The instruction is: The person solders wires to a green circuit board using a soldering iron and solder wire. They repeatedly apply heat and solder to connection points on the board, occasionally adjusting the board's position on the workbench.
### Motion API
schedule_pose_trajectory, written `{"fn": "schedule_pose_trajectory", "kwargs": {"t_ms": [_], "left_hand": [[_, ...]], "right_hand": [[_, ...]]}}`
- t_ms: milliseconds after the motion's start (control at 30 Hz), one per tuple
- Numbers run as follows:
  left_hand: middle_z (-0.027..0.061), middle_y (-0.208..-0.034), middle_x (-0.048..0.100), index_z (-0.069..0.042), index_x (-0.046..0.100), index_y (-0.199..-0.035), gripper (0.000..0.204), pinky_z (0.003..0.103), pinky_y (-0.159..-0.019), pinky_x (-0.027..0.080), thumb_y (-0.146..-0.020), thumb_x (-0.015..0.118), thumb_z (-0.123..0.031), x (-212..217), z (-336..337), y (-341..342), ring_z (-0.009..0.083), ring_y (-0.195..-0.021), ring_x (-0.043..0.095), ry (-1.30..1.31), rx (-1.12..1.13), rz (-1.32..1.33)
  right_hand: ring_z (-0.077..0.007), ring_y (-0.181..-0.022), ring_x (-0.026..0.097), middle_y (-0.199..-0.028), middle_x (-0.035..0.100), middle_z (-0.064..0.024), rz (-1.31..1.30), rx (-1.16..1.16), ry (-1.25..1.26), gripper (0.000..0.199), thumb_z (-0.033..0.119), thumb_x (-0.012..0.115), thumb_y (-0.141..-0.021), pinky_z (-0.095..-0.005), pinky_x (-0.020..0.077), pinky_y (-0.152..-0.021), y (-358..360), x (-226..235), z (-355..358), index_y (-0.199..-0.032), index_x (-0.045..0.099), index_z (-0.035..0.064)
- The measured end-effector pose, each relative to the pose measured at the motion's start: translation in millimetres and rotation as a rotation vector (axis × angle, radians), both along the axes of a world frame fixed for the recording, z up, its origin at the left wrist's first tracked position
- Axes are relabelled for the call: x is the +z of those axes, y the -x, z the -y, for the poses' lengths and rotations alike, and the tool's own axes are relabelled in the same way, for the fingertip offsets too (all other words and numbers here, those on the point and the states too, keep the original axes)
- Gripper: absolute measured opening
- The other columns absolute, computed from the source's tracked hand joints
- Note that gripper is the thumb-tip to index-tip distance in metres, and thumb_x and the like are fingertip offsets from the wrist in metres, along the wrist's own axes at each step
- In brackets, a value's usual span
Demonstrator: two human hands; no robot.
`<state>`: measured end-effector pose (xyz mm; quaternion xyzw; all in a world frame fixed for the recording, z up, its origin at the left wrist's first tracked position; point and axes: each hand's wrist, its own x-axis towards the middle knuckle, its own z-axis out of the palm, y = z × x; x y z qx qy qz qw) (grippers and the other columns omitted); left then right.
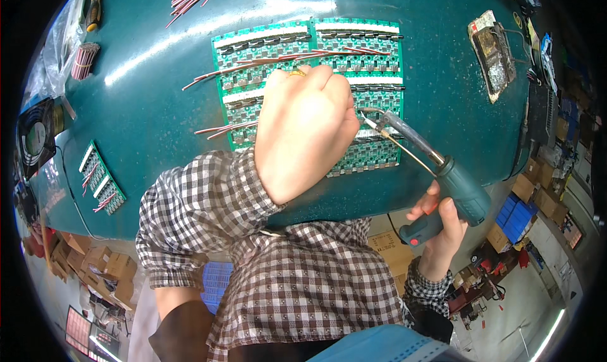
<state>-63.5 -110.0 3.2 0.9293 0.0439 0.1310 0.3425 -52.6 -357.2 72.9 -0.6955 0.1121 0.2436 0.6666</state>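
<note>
Green circuit boards lie side by side on the table, with rows of small black parts and white strips. My left hand is over their middle, curled closed with its knuckles up; its fingertips and whatever they hold are hidden. My right hand grips the dark green pistol handle of a soldering gun. The gun's metal tip and thin feed tube point left and meet just beside my left hand, above the boards. Reddish-brown and white wires rest across the boards and stick out past their left edge.
A green table carries more wires at the far edge, a tied wire bundle and a screwdriver. A smaller board and a black fan are at the left. On the right is a solder-stained metal stand.
</note>
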Motion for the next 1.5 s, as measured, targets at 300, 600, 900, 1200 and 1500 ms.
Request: {"fn": "schedule_pose_trajectory", "kwargs": {"t_ms": [300,600,900,1200,1500], "left_hand": [[0.0044,-0.070,0.055,-0.009,0.054,-0.072,0.016,0.036,-0.063,0.037,-0.065,0.068,-0.002,1.7,-0.1,-0.4,0.0242,-0.067,0.055,-0.001,-0.007,0.014],[0.0042,-0.071,0.056,-0.009,0.055,-0.072,0.016,0.036,-0.063,0.037,-0.065,0.068,-0.002,1.3,-1.4,-0.4,0.0242,-0.068,0.055,0.011,-0.017,0.005],[0.0048,-0.071,0.055,-0.009,0.055,-0.072,0.016,0.037,-0.064,0.037,-0.066,0.068,-0.003,1.8,1.0,-0.7,0.0246,-0.069,0.055,-0.004,-0.001,-0.005],[0.0054,-0.071,0.055,-0.008,0.054,-0.072,0.016,0.037,-0.064,0.037,-0.065,0.068,-0.002,2.0,0.7,-0.8,0.0255,-0.069,0.055,-0.009,0.002,-0.036],[0.0053,-0.072,0.056,-0.008,0.055,-0.072,0.016,0.037,-0.065,0.037,-0.065,0.068,-0.003,-0.9,-0.4,0.0,0.0253,-0.070,0.056,0.009,-0.006,0.019]], "right_hand": [[-0.0214,-0.063,0.064,-0.072,0.059,-0.0106,-0.029,0.016,0.019,0.034,0.021,0.064,-0.084,-0.0319,0.0557,-0.060,-0.7,-2.1,2.6,-0.103,0.057,-0.0067],[-0.0214,-0.063,0.065,-0.071,0.060,-0.0108,-0.011,0.018,0.039,0.034,0.020,0.066,-0.084,-0.0323,0.0561,-0.060,-0.8,-3.1,4.0,-0.102,0.057,-0.0075],[-0.0206,-0.062,0.063,-0.072,0.059,-0.0117,0.103,0.078,0.114,0.036,0.020,0.065,-0.085,-0.0317,0.0561,-0.056,4.3,2.0,-0.7,-0.104,0.056,-0.0093],[-0.0225,-0.065,0.064,-0.072,0.065,-0.0145,0.125,0.120,0.141,0.031,0.014,0.064,-0.083,-0.0331,0.0526,-0.064,7.4,4.9,0.7,-0.103,0.057,-0.0089],[-0.0224,-0.067,0.064,-0.073,0.064,-0.0135,0.103,0.125,0.125,0.031,0.011,0.065,-0.082,-0.0337,0.0530,-0.066,7.5,3.3,2.5,-0.103,0.057,-0.0097]]}}
